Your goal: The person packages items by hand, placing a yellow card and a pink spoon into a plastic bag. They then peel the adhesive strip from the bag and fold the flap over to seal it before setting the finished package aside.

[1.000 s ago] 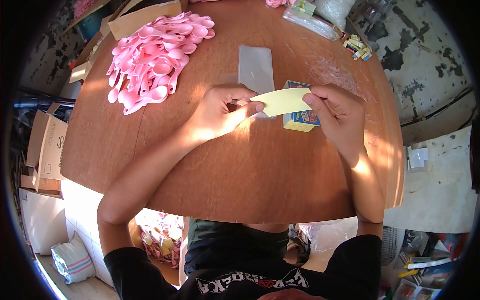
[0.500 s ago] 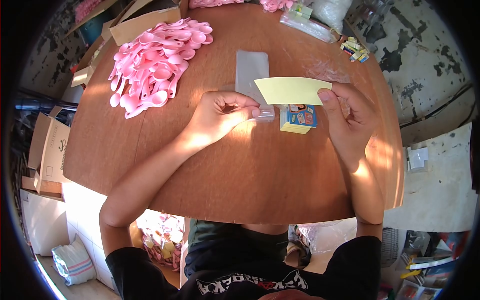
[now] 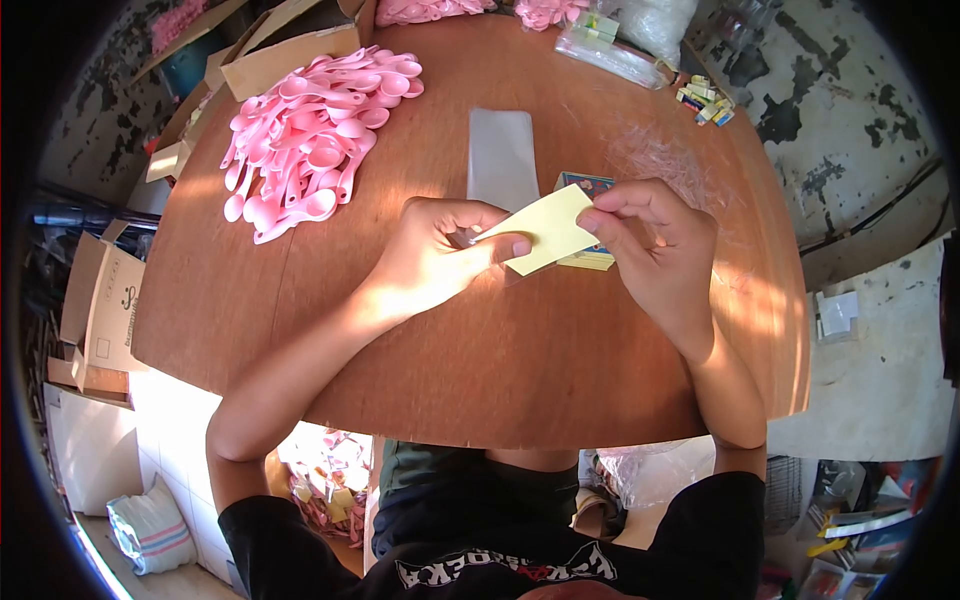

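A pale yellow paper card [image 3: 548, 228] is held tilted between my two hands above the table. My left hand [image 3: 432, 258] is closed on its lower left end, thumb on top; a thin edge of clear plastic bag shows beneath the card there. At the upper right corner, my right hand [image 3: 660, 262] pinches the card between thumb and fingers. Behind it sits a stack of blue printed cards [image 3: 590, 182], partly hidden by the card and my right fingers. Flat clear plastic bags [image 3: 502, 150] lie just beyond my left hand.
Pink plastic spoons [image 3: 320, 155] form a heap on the left of the wooden table [image 3: 480, 370], beside a cardboard box [image 3: 295, 65]. Packs of clear plastic [image 3: 615, 55] and small yellow boxes [image 3: 706, 100] lie at the back right. Plastic scraps [image 3: 665, 165] are scattered nearby.
The yellow card has moved left and down and is now tilted, meeting the plastic bag in my left hand. My left thumb now presses on the card. My right hand has moved left with it.
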The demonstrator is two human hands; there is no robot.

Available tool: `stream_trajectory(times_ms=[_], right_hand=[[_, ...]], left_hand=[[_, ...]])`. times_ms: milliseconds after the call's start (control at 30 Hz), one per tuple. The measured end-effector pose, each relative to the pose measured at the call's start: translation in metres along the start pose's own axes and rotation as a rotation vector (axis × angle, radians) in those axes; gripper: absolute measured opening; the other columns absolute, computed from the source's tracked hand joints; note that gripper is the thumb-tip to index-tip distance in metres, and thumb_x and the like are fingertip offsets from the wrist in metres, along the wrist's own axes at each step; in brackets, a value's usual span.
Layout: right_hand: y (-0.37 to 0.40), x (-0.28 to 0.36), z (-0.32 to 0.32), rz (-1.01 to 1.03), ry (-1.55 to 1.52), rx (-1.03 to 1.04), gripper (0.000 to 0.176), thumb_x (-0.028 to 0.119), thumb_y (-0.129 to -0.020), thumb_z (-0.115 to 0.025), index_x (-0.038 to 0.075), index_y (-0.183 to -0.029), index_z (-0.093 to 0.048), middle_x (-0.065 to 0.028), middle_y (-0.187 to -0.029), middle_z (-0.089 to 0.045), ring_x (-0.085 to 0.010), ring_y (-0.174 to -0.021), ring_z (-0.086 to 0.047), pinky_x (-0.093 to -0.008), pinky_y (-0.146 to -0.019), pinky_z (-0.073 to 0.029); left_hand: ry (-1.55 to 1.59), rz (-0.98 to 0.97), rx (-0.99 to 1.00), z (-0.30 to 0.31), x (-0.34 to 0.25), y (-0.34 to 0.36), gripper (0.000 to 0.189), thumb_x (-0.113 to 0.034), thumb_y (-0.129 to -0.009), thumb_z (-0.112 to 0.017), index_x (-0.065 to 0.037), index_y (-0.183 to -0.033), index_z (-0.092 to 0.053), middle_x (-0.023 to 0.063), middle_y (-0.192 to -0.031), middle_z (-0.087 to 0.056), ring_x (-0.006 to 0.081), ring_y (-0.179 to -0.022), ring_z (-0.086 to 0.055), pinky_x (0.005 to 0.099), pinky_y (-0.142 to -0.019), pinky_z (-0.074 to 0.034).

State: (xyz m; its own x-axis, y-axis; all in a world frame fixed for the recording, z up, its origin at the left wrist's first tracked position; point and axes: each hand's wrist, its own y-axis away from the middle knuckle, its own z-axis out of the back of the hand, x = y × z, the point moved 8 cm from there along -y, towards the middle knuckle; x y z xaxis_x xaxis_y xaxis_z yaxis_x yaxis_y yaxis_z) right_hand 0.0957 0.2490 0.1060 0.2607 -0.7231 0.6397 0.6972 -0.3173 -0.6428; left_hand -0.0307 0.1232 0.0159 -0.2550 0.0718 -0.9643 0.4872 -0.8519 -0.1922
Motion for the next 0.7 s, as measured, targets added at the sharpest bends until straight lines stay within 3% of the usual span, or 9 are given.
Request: stream_trajectory(times_ms=[67, 167, 200, 300, 400, 533, 633, 700], right_hand=[[0.000, 0.008, -0.012, 0.003, 0.024, 0.218, 0.012, 0.007, -0.083, -0.072, 0.001, -0.093, -0.070, -0.0113, -0.084, -0.069, -0.0174, -0.074, -0.067, -0.0275, -0.067, -0.052], [0.005, 0.007, -0.026, 0.159, -0.054, 0.308, 0.013, 0.010, -0.086, -0.070, 0.000, -0.095, -0.069, -0.0131, -0.096, -0.068, -0.0211, -0.087, -0.067, -0.0309, -0.074, -0.052], [0.006, 0.011, -0.030, 0.137, -0.092, 0.371, 0.015, 0.012, -0.088, -0.069, 0.000, -0.097, -0.069, -0.0144, -0.106, -0.066, -0.0238, -0.094, -0.065, -0.0334, -0.080, -0.052], [0.012, 0.010, -0.038, 0.070, -0.191, 0.417, 0.018, 0.011, -0.088, -0.069, -0.002, -0.100, -0.069, -0.0158, -0.108, -0.065, -0.0252, -0.095, -0.065, -0.0332, -0.080, -0.052], [0.017, 0.003, -0.044, -0.038, -0.270, 0.526, 0.022, 0.007, -0.086, -0.069, 0.001, -0.108, -0.067, -0.0158, -0.117, -0.062, -0.0251, -0.106, -0.062, -0.0341, -0.089, -0.049], [0.018, 0.003, -0.046, -0.034, -0.305, 0.549, 0.025, 0.004, -0.084, -0.069, 0.001, -0.109, -0.067, -0.0160, -0.114, -0.063, -0.0243, -0.104, -0.063, -0.0333, -0.088, -0.050], [0.017, 0.014, -0.044, 0.116, -0.193, 0.530, 0.028, 0.001, -0.083, -0.070, 0.001, -0.110, -0.067, -0.0158, -0.111, -0.065, -0.0222, -0.098, -0.065, -0.0316, -0.085, -0.051], [0.021, 0.007, -0.048, -0.079, -0.179, 0.599, 0.026, 0.000, -0.085, -0.067, -0.001, -0.111, -0.066, -0.0151, -0.105, -0.068, -0.0203, -0.095, -0.066, -0.0303, -0.081, -0.052]], left_hand=[[0.187, -0.046, -0.034, 0.001, -0.007, 0.002, 0.022, -0.015, -0.086, -0.073, 0.001, -0.101, -0.072, 0.0057, -0.083, -0.071, 0.0074, -0.073, -0.063, 0.0210, -0.061, -0.050], [0.149, -0.079, -0.047, 0.003, -0.016, 0.004, 0.022, -0.014, -0.087, -0.072, 0.001, -0.103, -0.072, 0.0067, -0.087, -0.072, 0.0090, -0.076, -0.065, 0.0223, -0.064, -0.052], [0.147, -0.078, -0.047, 0.003, -0.018, 0.005, 0.022, -0.014, -0.087, -0.072, 0.001, -0.103, -0.072, 0.0067, -0.087, -0.072, 0.0090, -0.076, -0.065, 0.0223, -0.064, -0.052], [0.172, -0.145, -0.043, 0.002, -0.028, 0.010, 0.023, -0.013, -0.087, -0.071, 0.000, -0.105, -0.071, 0.0089, -0.092, -0.073, 0.0108, -0.080, -0.067, 0.0241, -0.069, -0.055], [-0.049, -0.192, -0.013, -0.002, -0.036, 0.011, 0.025, -0.013, -0.085, -0.072, 0.001, -0.106, -0.070, 0.0123, -0.095, -0.073, 0.0123, -0.084, -0.070, 0.0245, -0.072, -0.055], [-0.070, -0.241, -0.046, -0.001, -0.035, 0.013, 0.028, -0.013, -0.084, -0.073, 0.001, -0.107, -0.070, 0.0131, -0.095, -0.073, 0.0144, -0.084, -0.070, 0.0257, -0.073, -0.056], [-0.110, -0.349, -0.045, -0.002, -0.043, 0.015, 0.031, -0.014, -0.082, -0.074, 0.001, -0.109, -0.069, 0.0137, -0.097, -0.073, 0.0169, -0.086, -0.071, 0.0278, -0.074, -0.056], [-0.139, -0.417, -0.068, -0.002, -0.048, 0.016, 0.030, -0.013, -0.082, -0.074, 0.001, -0.108, -0.069, 0.0140, -0.099, -0.072, 0.0189, -0.086, -0.071, 0.0296, -0.075, -0.056]])
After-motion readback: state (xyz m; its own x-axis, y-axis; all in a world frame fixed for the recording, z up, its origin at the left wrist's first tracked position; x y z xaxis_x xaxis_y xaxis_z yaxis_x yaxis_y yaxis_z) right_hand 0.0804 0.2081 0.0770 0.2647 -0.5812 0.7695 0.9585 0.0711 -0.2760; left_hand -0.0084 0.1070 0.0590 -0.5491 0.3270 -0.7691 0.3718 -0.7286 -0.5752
